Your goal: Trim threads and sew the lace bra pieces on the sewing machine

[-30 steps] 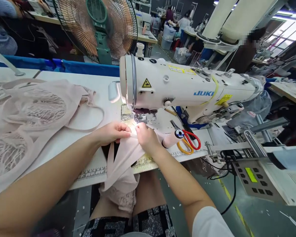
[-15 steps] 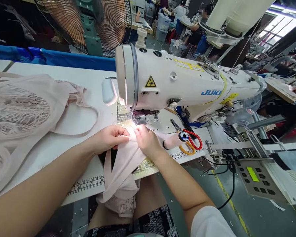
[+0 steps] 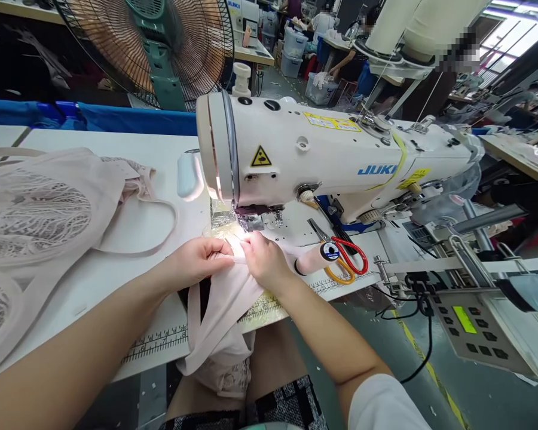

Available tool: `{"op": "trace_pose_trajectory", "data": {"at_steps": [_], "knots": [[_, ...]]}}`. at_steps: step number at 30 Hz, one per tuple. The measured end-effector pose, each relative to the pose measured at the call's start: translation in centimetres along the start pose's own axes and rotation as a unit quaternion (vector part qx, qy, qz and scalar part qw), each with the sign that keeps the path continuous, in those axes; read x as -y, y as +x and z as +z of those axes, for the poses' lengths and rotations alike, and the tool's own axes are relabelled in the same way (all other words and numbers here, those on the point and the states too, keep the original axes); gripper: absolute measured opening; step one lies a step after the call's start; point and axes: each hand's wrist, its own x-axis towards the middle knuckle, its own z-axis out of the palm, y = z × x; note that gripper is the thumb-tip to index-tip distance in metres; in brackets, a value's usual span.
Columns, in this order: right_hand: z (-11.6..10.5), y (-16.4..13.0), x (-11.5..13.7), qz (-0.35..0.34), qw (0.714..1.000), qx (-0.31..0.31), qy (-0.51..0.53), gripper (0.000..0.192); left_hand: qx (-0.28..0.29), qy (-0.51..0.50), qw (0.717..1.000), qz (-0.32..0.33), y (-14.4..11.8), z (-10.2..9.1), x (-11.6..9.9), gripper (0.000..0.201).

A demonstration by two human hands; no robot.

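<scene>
The white desk (image 3: 130,179) carries a sewing machine (image 3: 323,161) toward its back edge, a heap of pale pink lace garments (image 3: 36,221) at its left end, and scissors (image 3: 345,257) near the front edge on the right. The step in hand looks like lining up a seam: the pink fabric piece (image 3: 226,292) lies at the front edge just before the presser foot and trails down into the lap. The left hand (image 3: 197,260) is pinched shut on its fold; the right hand (image 3: 264,260) is clamped on the same edge, the two nearly touching. Feeding it calls for a flat, square edge. The needle and the fingertips' grip are hidden by glare.
</scene>
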Motion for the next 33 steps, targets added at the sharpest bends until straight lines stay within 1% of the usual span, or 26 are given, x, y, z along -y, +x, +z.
{"op": "trace_pose_trajectory", "data": {"at_steps": [3, 6, 10, 11, 14, 19, 21, 23, 25, 27, 28, 30, 32, 33], "knots": [[-0.2, -0.2, -0.1, -0.025, 0.999, -0.017, 0.019, 0.017, -0.038, 0.059, 0.997, 0.024, 0.0, 0.2, 0.3, 0.028], [-0.6, -0.5, -0.2, -0.065, 0.996, -0.034, 0.05, 0.019, -0.076, 0.076, 0.993, 0.047, -0.2, 0.2, 0.5, 0.029], [-1.1, -0.9, -0.5, -0.125, 0.986, -0.069, 0.091, 0.022, -0.066, 0.054, 0.996, 0.017, -0.5, 0.2, 0.6, 0.027], [-1.2, -0.9, -0.6, -0.14, 0.982, -0.076, 0.102, 0.021, -0.067, 0.055, 0.996, 0.019, -0.6, 0.2, 0.5, 0.026], [-1.4, -1.1, -0.6, -0.189, 0.97, -0.08, 0.133, 0.019, -0.098, 0.09, 0.989, 0.062, -0.9, 0.1, 0.4, 0.021], [-1.5, -1.4, -0.4, -0.254, 0.951, -0.063, 0.165, 0.017, -0.133, 0.169, 0.971, 0.109, -1.4, -0.2, 0.6, 0.015], [-1.3, -1.5, -0.2, -0.276, 0.942, -0.052, 0.182, 0.017, -0.151, 0.231, 0.948, 0.161, -1.7, -0.2, 1.0, 0.013], [-1.1, -1.7, 0.0, -0.3, 0.933, -0.03, 0.195, 0.019, -0.177, 0.295, 0.906, 0.248, -2.0, 0.1, 1.5, 0.01], [-0.9, -1.9, 0.2, -0.315, 0.928, 0.008, 0.197, 0.022, -0.217, 0.332, 0.858, 0.327, -2.1, 0.4, 2.2, 0.008], [-0.7, -2.1, 0.3, -0.324, 0.925, 0.047, 0.193, 0.025, -0.261, 0.343, 0.823, 0.37, -2.2, 0.7, 2.9, 0.012], [-0.6, -2.2, 0.4, -0.328, 0.922, 0.063, 0.194, 0.026, -0.275, 0.343, 0.814, 0.379, -2.2, 0.8, 3.1, 0.016], [-0.6, -2.3, 0.5, -0.33, 0.919, 0.081, 0.201, 0.027, -0.278, 0.347, 0.805, 0.393, -2.2, 0.9, 3.4, 0.021], [-0.6, -2.2, 0.5, -0.321, 0.92, 0.077, 0.212, 0.027, -0.268, 0.356, 0.799, 0.404, -2.2, 0.9, 3.4, 0.022], [-0.6, -2.2, 0.4, -0.309, 0.924, 0.066, 0.216, 0.026, -0.264, 0.358, 0.796, 0.411, -2.2, 0.9, 3.3, 0.021]]}}
